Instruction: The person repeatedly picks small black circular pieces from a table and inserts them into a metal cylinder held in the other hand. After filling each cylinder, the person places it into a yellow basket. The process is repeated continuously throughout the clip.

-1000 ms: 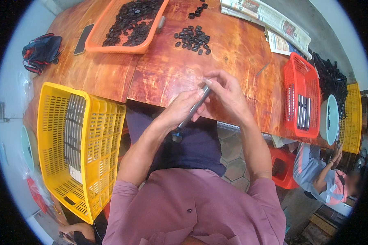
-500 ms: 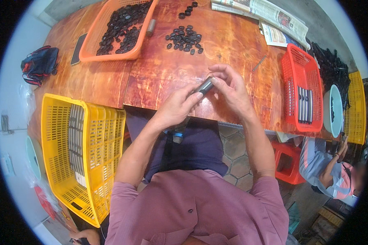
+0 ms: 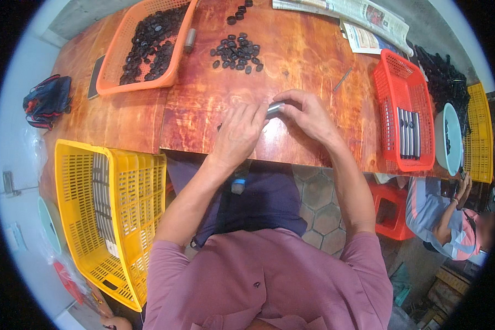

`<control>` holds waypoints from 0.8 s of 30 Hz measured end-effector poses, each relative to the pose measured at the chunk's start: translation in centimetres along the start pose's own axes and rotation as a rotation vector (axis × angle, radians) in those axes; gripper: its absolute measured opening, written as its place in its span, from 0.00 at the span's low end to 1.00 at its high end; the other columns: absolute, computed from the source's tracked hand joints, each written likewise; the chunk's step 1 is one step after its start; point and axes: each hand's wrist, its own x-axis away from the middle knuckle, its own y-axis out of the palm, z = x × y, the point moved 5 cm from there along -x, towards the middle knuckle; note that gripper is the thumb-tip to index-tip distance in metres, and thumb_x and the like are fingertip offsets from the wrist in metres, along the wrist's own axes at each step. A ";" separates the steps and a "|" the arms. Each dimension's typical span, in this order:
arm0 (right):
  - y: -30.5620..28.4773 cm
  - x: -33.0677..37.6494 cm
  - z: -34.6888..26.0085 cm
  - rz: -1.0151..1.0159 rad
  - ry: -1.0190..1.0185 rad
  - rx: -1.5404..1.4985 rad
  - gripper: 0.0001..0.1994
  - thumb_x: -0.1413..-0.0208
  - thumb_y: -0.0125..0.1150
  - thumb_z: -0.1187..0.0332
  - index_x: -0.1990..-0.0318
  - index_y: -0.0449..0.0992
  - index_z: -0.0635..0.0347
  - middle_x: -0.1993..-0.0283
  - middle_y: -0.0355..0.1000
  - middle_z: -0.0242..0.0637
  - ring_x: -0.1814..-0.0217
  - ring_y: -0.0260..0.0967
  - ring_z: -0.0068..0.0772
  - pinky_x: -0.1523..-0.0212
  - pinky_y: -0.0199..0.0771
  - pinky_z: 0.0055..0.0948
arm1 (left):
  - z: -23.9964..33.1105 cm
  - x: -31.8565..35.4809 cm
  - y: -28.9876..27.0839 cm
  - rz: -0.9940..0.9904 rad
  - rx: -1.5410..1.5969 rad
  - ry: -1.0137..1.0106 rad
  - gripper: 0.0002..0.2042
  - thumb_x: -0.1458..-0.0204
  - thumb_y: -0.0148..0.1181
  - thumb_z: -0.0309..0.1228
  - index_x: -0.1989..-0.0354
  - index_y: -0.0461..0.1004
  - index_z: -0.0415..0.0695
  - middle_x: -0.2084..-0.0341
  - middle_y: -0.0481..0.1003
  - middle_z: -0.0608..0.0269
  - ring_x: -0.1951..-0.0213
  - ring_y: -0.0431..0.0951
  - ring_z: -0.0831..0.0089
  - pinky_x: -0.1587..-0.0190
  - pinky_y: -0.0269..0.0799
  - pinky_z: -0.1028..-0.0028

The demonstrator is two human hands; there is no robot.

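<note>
Over the front part of the wooden table, a silver-grey metal tube or bar is held between both my hands. My left hand is closed on its left end, with the back of the hand turned up and hiding much of the piece. The right hand pinches the other end between thumb and fingers. A small dark piece shows beside my left fingers; what it is cannot be made out. Farther back lies a loose pile of small black oval caps.
An orange basket of black caps stands back left, a small metal cylinder beside it. At right are a red basket with several silver bars, a thin rod and a pale green bowl. A yellow crate stands left. A person sits right.
My left hand has turned over, its back now upward and covering more of the tube. The tube lies flatter between my hands. The whole view has shifted slightly.
</note>
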 end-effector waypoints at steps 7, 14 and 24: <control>-0.2 0.8 -0.1 0.011 -0.204 0.048 0.11 0.42 0.64 0.76 0.53 0.81 0.67 0.53 0.79 0.43 0.50 0.78 0.37 0.46 0.76 0.33 | 0.4 0.0 -0.7 0.068 0.113 -0.040 0.21 0.47 0.68 0.28 0.45 0.74 0.39 0.56 0.77 0.52 0.54 0.77 0.53 0.50 0.74 0.59; 0.2 1.8 0.0 0.105 -0.297 0.113 0.10 0.45 0.65 0.78 0.55 0.80 0.66 0.53 0.79 0.44 0.49 0.77 0.43 0.46 0.76 0.37 | 0.2 0.2 -0.7 0.035 0.165 -0.044 0.19 0.48 0.69 0.28 0.48 0.75 0.39 0.56 0.77 0.53 0.54 0.77 0.53 0.51 0.74 0.58; 0.4 1.7 -0.5 0.111 -0.283 0.168 0.10 0.45 0.67 0.76 0.55 0.80 0.64 0.54 0.80 0.44 0.50 0.77 0.45 0.47 0.76 0.38 | -0.5 0.7 -1.2 0.067 0.166 -0.054 0.18 0.48 0.69 0.31 0.48 0.78 0.43 0.62 0.75 0.57 0.59 0.76 0.57 0.56 0.73 0.61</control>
